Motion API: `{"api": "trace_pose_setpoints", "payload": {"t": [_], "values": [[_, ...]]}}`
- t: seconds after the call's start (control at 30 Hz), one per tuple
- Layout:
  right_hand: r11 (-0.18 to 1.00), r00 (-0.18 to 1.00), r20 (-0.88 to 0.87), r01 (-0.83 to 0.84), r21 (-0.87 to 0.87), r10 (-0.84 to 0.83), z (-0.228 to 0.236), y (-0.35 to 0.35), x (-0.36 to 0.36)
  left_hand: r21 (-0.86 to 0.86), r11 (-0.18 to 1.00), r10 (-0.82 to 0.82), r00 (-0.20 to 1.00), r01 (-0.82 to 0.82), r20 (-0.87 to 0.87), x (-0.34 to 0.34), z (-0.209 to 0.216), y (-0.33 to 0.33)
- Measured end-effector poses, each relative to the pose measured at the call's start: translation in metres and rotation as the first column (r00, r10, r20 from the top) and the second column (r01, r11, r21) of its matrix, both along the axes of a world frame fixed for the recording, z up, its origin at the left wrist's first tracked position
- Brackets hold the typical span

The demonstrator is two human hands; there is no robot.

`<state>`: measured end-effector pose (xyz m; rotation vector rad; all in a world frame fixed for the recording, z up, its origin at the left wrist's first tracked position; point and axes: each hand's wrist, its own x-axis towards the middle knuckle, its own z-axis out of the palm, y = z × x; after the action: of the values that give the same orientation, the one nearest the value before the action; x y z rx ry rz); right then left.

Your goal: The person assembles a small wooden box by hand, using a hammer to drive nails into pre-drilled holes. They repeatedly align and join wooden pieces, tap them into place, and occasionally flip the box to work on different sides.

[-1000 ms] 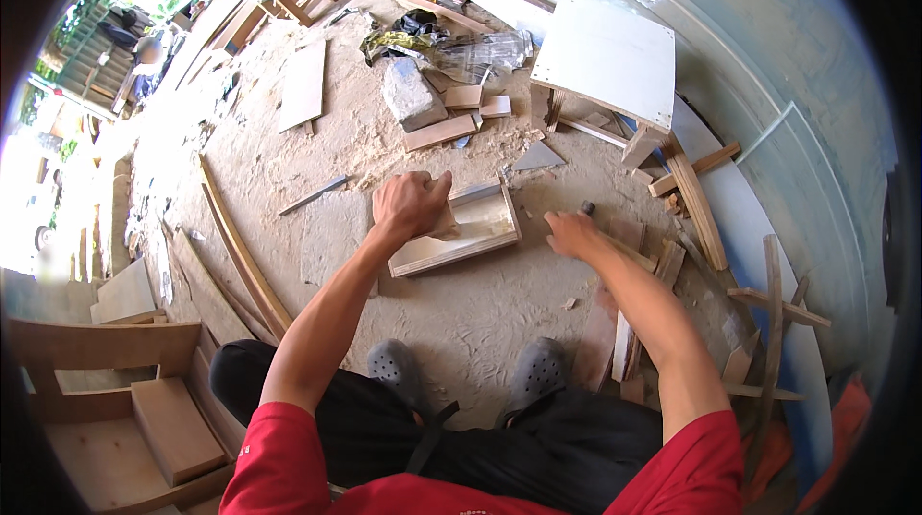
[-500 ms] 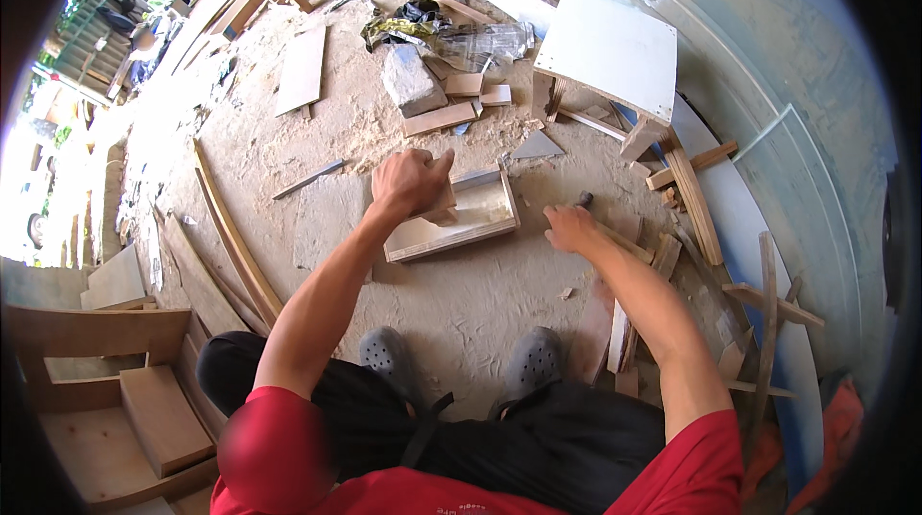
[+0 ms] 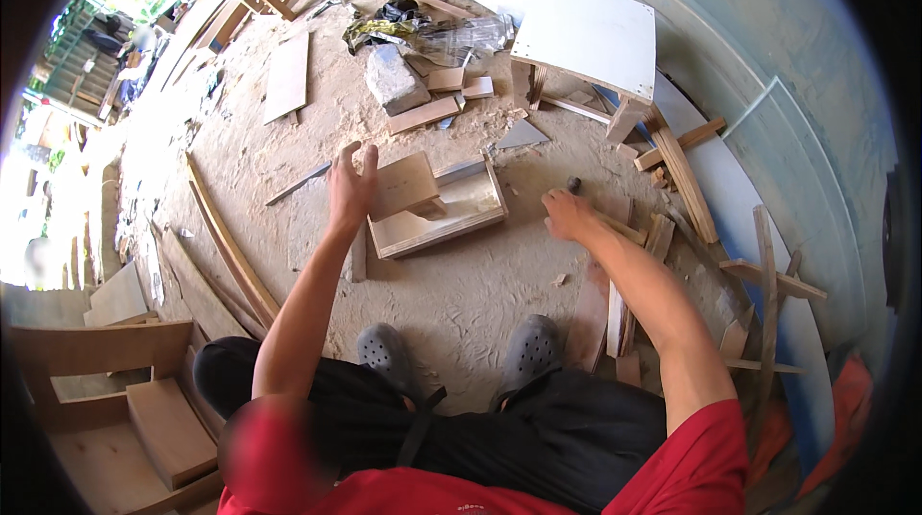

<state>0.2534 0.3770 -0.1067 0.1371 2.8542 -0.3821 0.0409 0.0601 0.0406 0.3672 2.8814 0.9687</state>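
Observation:
A shallow wooden drawer-like box (image 3: 442, 239) lies on the floor in front of me. Across its left end rests a small wooden board (image 3: 405, 186). My left hand (image 3: 350, 193) is at that board's left edge, fingers apart; whether it touches the edge I cannot tell. To the right of the box, low over the floor, my right hand (image 3: 569, 215) is closed round a hammer, whose dark head (image 3: 574, 184) shows just beyond the fingers. The hand hides much of its handle.
A white-topped wooden stool-like piece (image 3: 588, 35) stands at the far right. Wood offcuts (image 3: 658, 237) lie beside my right arm. Beyond the box are a stone block (image 3: 395, 80) and plastic wrapping (image 3: 466, 38). A wooden frame (image 3: 106, 409) stands at lower left.
My left hand has come off the top of the small board and moved left, its fingers spreading. The board now shows whole. My right hand remains by the hammer head.

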Motion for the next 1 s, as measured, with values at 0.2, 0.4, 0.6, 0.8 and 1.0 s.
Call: {"api": "trace_pose_setpoints", "payload": {"t": [0.2,0.4,0.6,0.8,1.0], "values": [[1.000,1.000,0.006,0.000,-0.020,0.000,0.004,-0.006,-0.007,-0.571,0.752,-0.562,0.774,0.330,-0.292,0.050,-0.002,0.022],[1.000,1.000,0.003,0.005,-0.011,-0.005,0.005,-0.004,-0.008,-0.524,0.747,-0.574,0.794,0.408,-0.201,0.097,0.007,0.034],[0.999,0.999,0.028,0.032,0.001,-0.032,0.012,-0.008,-0.016,-0.216,0.634,-0.754,0.531,0.742,-0.388,0.090,0.025,0.036],[1.000,0.998,0.053,0.020,0.006,-0.020,0.014,-0.010,-0.018,-0.543,0.805,-0.448,0.845,0.239,-0.293,0.079,0.009,0.037],[0.999,0.999,0.052,0.007,0.037,-0.009,0.011,-0.006,-0.013,-0.218,0.566,-0.814,0.496,0.795,-0.302,0.102,0.007,0.030]]}}
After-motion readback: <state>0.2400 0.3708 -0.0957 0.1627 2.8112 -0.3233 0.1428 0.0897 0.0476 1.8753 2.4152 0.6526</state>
